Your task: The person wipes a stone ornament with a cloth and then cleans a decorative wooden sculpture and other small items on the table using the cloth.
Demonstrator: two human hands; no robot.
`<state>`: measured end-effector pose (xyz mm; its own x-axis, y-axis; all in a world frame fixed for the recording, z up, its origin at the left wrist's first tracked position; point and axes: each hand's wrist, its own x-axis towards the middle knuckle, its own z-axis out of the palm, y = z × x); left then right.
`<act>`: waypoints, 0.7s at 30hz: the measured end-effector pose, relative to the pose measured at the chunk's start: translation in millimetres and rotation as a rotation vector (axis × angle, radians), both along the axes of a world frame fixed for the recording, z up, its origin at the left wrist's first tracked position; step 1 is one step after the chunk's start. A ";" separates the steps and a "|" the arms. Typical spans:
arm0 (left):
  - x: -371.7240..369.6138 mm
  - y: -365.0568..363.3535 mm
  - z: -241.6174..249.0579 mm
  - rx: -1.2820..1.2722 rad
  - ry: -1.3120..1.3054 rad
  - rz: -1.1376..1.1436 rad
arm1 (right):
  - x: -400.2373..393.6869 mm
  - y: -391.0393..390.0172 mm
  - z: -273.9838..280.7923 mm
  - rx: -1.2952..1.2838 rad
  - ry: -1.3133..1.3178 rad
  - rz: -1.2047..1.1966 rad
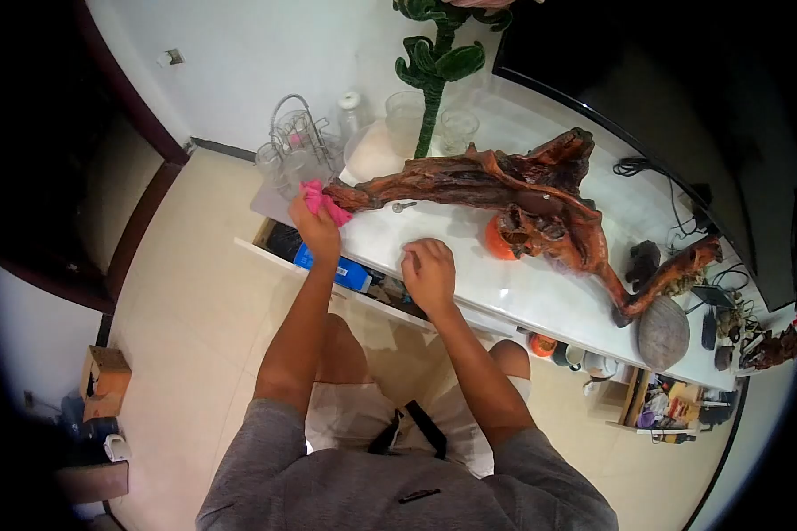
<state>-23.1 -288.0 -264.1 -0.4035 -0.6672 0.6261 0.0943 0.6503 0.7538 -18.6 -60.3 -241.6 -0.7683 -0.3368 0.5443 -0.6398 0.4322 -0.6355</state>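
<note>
My left hand [317, 228] is closed on a bright pink cloth [325, 200], which touches the left tip of a long brown driftwood carving [443, 177]. The carving lies across the white cabinet top [487, 288]. My right hand [429, 273] rests near the front edge of that top with its fingers curled; whether anything is in them is hidden. Just behind it lies a small key [404, 207]. Below my hands a drawer [283, 262] is pulled out, with a blue box [345, 273] inside.
Glasses on a wire rack [297, 133] stand at the cabinet's left end, beside a green plush stem [432, 102]. An orange round object [502, 239] sits under the carving. A grey stone [664, 333] and a television [646, 97] are on the right. Another open drawer [669, 407] sticks out.
</note>
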 end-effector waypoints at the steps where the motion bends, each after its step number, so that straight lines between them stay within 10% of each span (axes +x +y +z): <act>1: 1.3 3.8 11.7 0.013 0.044 0.054 | 0.0 -2.2 1.6 0.019 0.009 -0.007; 21: -29.6 42.0 75.8 -0.299 -0.043 -0.343 | -0.3 -12.2 -20.3 0.286 0.120 -0.073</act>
